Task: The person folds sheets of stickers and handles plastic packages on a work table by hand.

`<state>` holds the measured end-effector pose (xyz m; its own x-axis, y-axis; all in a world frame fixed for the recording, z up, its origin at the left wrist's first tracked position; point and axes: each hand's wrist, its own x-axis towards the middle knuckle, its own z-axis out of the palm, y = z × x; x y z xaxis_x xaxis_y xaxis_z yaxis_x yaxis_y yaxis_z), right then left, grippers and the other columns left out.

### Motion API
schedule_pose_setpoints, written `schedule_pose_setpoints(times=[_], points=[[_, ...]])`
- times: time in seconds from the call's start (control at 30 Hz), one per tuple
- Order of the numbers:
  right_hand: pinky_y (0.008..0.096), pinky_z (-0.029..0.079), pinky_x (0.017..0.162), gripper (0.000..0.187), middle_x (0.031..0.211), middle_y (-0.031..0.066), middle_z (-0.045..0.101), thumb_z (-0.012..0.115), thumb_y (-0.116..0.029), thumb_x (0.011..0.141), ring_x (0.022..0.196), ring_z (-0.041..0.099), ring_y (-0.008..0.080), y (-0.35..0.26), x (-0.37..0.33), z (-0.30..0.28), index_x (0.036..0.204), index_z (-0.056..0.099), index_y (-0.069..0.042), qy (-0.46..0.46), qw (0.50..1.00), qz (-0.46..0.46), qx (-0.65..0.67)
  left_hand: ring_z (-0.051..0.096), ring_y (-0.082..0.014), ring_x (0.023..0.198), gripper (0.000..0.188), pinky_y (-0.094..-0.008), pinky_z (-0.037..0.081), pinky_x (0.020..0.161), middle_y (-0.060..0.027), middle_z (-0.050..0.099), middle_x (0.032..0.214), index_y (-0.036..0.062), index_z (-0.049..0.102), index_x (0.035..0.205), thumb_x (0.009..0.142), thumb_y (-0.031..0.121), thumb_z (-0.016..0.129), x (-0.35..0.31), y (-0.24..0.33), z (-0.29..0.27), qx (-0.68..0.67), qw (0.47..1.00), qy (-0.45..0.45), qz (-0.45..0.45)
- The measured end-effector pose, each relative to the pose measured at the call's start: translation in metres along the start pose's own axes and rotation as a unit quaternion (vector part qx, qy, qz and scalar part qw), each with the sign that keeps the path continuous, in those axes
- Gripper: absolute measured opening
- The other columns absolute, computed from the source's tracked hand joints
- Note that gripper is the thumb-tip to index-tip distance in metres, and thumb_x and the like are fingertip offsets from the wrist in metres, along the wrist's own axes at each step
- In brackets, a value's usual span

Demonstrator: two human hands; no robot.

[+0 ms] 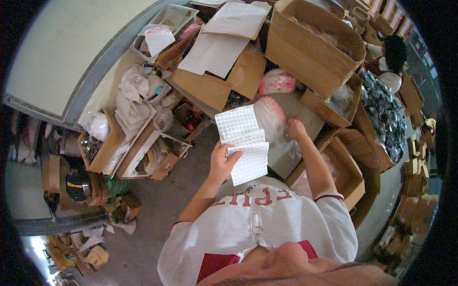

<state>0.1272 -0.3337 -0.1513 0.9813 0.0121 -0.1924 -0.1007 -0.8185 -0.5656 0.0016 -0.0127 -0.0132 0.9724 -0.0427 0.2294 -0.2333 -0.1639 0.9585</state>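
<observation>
Beyond the grey board (312, 114): large open carton (303, 57), mouth uppermost, clear wrapping showing inside; presumably left open for easy reach. Beyond the board and to its left: flapped carton (205, 90), a dotted sheet (214, 53) lying across it, so it probably doubles as a rest for papers. Right of the board: dark wrapped pieces (384, 117), heaped in a carton, likely to keep so many loose items together.

At the board's left side: clear bag (269, 114), reddish print blurred, pale contents not identifiable. Just beyond it, second bag (278, 82), also red-printed. Placement seems chosen to have the bags within arm's length of the torso.

Left of the board, nearer the person: white sheet (250, 164), creased into panels; rows of grey discs on the far panel, smaller marks on the others. Further left, left hand (222, 162) closed on the sheet's left edge, thumb on top, other fingers largely hidden; this one-sided grip appears to leave the marked face up and uncovered.

Over the board, just beside the clear bag: right hand (297, 129), fingers curled inward. Cannot tell whether anything is pinched there.
</observation>
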Motion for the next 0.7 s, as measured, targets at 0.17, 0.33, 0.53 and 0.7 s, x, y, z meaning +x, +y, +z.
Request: schedule_pose_setpoints(times=[0.17, 0.33, 0.53, 0.7], points=[[0.0398, 0.047, 0.078, 0.032, 0.094, 0.0199, 0.062, 0.069, -0.026, 0.074, 0.092, 0.058, 0.0326, -0.053, -0.029, -0.043, 0.091, 0.061, 0.0, 0.07, 0.997, -0.02, -0.03, 0.059, -0.0246, 0.093, 0.017, -0.0321, 0.046, 0.079, -0.0147, 0.058, 0.098, -0.0014, 0.06, 0.088, 0.077, 0.004, 0.071, 0.002, 0.01, -0.006, 0.077, 0.996, -0.043, 0.014], [0.0281, 0.048, 0.071, 0.029, 0.093, 0.0041, 0.063, 0.064, -0.02, 0.083, 0.081, 0.058, 0.0142, -0.138, -0.082, -0.068, 0.107, 0.061, -0.003, -0.204, 0.847, 0.013, 0.49, 0.062, -0.0203, 0.08, 0.018, -0.0285, 0.048, 0.064, -0.0125, 0.061, 0.09, -0.0006, 0.06, 0.086, 0.076, 0.007, 0.073, -0.004, 0.007, 0.0, 0.003, 0.996, -0.084, 0.03], [0.0232, 0.046, 0.064, 0.014, 0.082, 0.0005, 0.059, 0.051, -0.012, 0.092, 0.071, 0.055, 0.0089, -0.133, -0.091, -0.081, 0.098, 0.059, -0.002, -0.249, 0.898, -0.089, 0.351, 0.061, -0.0141, 0.068, 0.015, -0.0244, 0.047, 0.058, -0.01, 0.064, 0.08, 0.0002, 0.061, 0.086, 0.076, 0.003, 0.071, -0.003, 0.006, -0.006, 0.051, 0.996, -0.055, 0.037], [0.0261, 0.048, 0.071, 0.025, 0.088, 0.0053, 0.063, 0.046, -0.016, 0.095, 0.08, 0.059, 0.0125, -0.139, -0.104, -0.1, 0.114, 0.052, 0.0, -0.084, 0.873, -0.115, 0.467, 0.059, -0.0109, 0.066, 0.011, -0.0242, 0.046, 0.058, -0.0073, 0.064, 0.08, -0.0006, 0.062, 0.083, 0.076, 0.001, 0.07, 0.001, 0.004, -0.022, -0.058, 0.997, -0.029, -0.031]])
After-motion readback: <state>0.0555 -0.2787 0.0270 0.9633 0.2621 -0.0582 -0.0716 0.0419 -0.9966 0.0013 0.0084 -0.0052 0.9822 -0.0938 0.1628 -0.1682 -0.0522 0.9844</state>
